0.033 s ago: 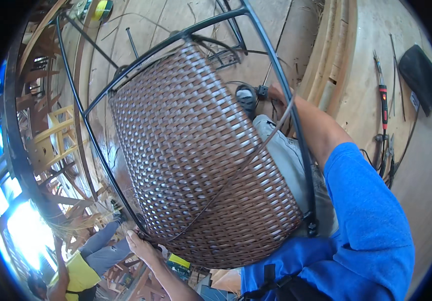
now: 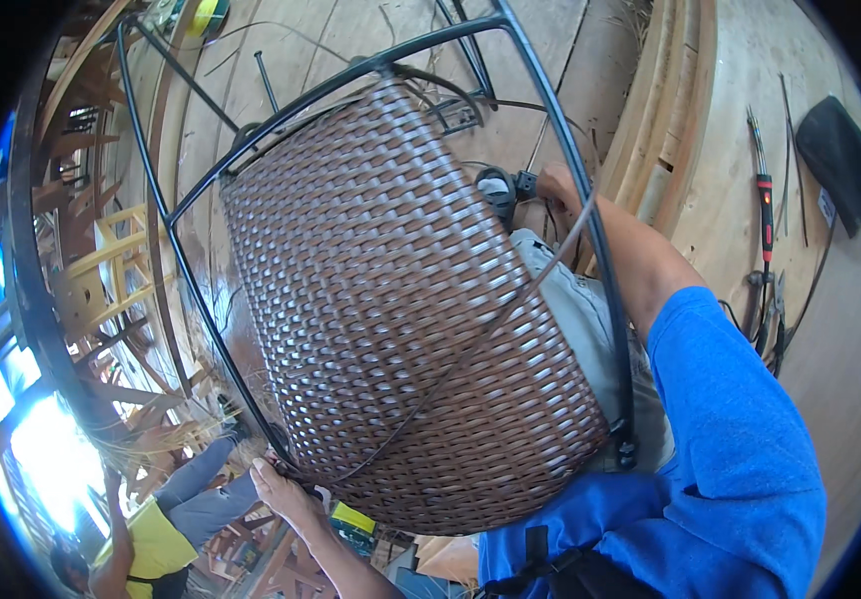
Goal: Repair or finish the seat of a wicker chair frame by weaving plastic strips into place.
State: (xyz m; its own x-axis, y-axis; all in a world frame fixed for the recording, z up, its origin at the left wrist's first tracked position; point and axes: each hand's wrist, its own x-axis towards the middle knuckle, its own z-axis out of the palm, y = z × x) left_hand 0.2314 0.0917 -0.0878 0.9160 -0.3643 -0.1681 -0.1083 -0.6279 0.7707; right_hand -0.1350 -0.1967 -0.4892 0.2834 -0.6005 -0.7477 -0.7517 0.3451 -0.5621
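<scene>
A seat or back panel of woven brown strips point(image 2: 400, 309) fills the middle of the view, set in a black metal chair frame point(image 2: 560, 110). One loose brown strand point(image 2: 475, 344) crosses the weave diagonally, from the frame's right side toward the lower left. At that lower left corner my left hand point(image 2: 281, 489) is closed against the panel's edge; whatever its fingers pinch is hidden. My right hand point(image 2: 558, 188) reaches beyond the right-hand tube, next to a small black box-shaped device point(image 2: 525, 185). The tube and blur hide its fingers.
A red-and-black soldering-iron-like tool point(image 2: 766, 215), pliers point(image 2: 779, 304) and a black pouch point(image 2: 840, 165) lie at right beside wooden boards point(image 2: 650, 130). A person in yellow point(image 2: 156, 544) is at lower left, near wooden frames point(image 2: 116, 265). My sandalled foot point(image 2: 495, 190) is beyond the panel.
The chair frame and woven panel have shifted slightly to the right in view. My right hand has moved a little; my left hand stays at the lower left corner.
</scene>
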